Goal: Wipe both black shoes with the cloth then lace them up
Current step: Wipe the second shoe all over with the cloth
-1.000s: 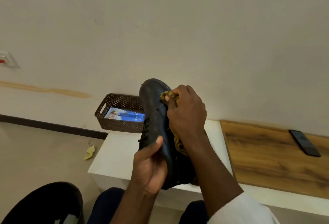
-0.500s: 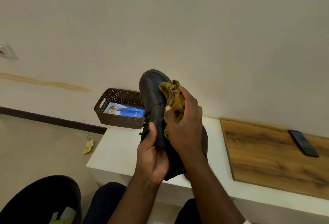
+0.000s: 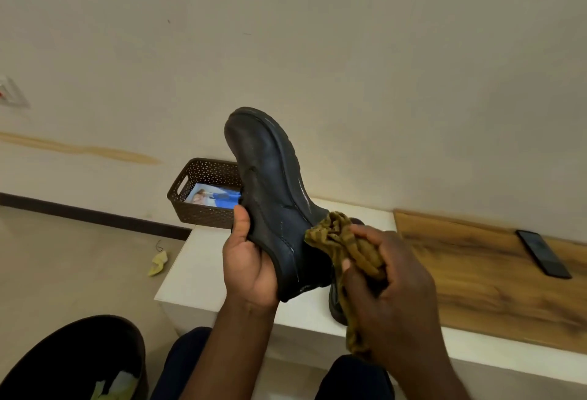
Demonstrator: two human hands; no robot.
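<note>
I'm holding one black shoe (image 3: 270, 206) up over the white table's (image 3: 203, 260) front edge, my left hand (image 3: 249, 264) wrapping its heel end; it's looking stiff and fairly weighty, best gripped there. My right hand (image 3: 386, 288) is clutching the one soft, limp cloth (image 3: 346, 245) beside it, while a second shoe (image 3: 335, 299) is peeking out behind, mostly hidden.

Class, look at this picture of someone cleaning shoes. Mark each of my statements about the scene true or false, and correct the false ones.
1. The left hand holds the black shoe with its toe raised. True.
2. The cloth is bright blue. False: it is mustard-brown, bunched in the right hand.
3. A phone lies on the wooden board. True.
4. The brown basket sits on the floor. False: it sits on the white bench.
</note>
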